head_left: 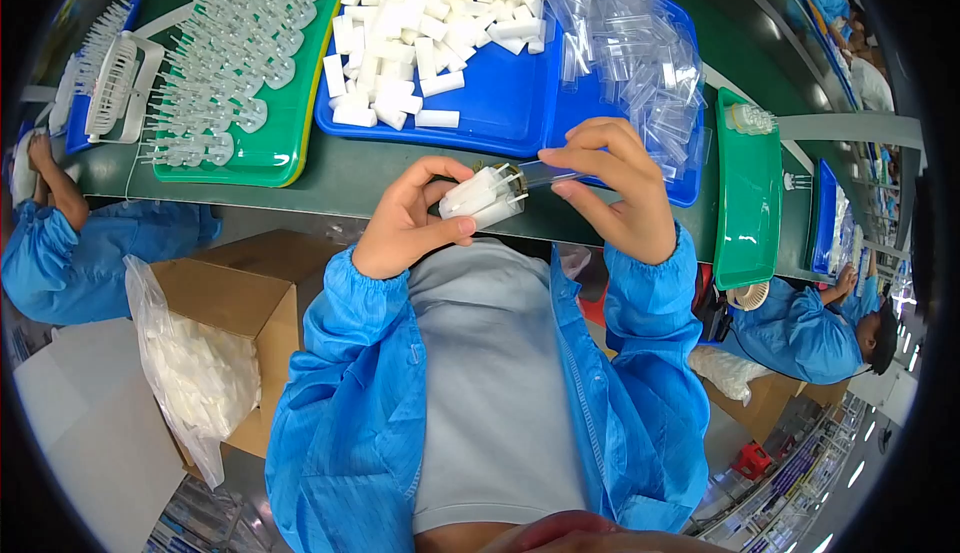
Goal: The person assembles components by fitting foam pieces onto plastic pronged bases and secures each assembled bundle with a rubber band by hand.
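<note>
Cluster (pixel 484 197) of white parts sits at the table's (pixel 335 179) near edge, pinched by the left hand (pixel 402 219); the right hand (pixel 630 193) pinches a clear strip (pixel 545 173) against it. Beyond: white blocks (pixel 425 43), clear strips (pixel 640 58).

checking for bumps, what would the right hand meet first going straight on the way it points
Probably the white bundle in the left hand, the clear strip leading; depth is unclear.
</note>
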`<state>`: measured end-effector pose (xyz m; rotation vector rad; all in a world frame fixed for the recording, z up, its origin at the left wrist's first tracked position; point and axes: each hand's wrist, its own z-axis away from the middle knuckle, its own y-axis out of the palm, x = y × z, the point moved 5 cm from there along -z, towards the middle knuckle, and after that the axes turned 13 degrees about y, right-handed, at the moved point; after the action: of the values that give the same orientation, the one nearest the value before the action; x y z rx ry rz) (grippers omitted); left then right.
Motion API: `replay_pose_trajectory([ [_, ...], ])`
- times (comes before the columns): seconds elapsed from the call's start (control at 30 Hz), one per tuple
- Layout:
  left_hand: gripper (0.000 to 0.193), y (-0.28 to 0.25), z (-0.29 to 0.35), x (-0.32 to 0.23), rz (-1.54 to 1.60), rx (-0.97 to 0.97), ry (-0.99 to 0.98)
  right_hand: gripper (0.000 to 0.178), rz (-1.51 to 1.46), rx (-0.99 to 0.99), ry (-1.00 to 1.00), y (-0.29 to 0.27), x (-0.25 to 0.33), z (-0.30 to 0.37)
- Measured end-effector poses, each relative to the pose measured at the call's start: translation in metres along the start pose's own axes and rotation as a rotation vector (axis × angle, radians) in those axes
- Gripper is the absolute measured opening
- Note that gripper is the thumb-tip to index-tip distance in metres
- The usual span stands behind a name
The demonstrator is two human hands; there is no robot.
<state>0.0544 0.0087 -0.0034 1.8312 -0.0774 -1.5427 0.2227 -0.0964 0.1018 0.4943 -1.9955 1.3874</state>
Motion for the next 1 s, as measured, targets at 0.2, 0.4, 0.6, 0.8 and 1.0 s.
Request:
replay_pose_trajectory([
  [0.2, 0.044, 0.0, -0.001, 0.003, -0.046, 0.047, 0.028, 0.031, 0.035, 0.1, -0.016, 0.013, 0.004, 0.0],
  [0.4, 0.04, 0.003, -0.003, 0.006, -0.115, 0.033, 0.037, 0.022, -0.187, 0.147, 0.053, 0.029, 0.002, 0.001],
  [0.6, 0.035, 0.004, -0.003, 0.006, -0.214, 0.0, 0.078, 0.029, -0.193, 0.165, 0.119, 0.033, 0.01, -0.003],
  [0.8, 0.033, 0.003, -0.003, 0.007, -0.202, 0.013, 0.077, 0.031, -0.201, 0.097, 0.112, 0.034, 0.005, -0.002],
  [1.0, 0.033, -0.001, -0.002, 0.011, -0.256, 0.027, 0.096, 0.028, -0.462, 0.348, 0.43, 0.035, -0.009, 0.004],
])
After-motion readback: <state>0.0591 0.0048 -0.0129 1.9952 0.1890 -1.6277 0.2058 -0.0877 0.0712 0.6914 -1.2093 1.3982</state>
